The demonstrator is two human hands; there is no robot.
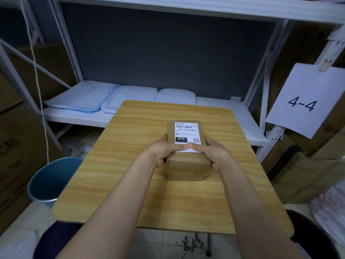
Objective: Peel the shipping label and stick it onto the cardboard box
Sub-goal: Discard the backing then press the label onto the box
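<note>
Both hands clamp the cardboard box (187, 165) on the wooden table (130, 165), steadying it. Left hand (162, 152) and right hand (214, 153) press thumbs together on the shipping label (187, 134), likely smoothing its near edge.

Dim, even overhead light leaves soft shadows under the box (187, 166) on the worktop (130, 146), while wide-angle distortion bends and blurs the shelf (186, 8) edges.
</note>
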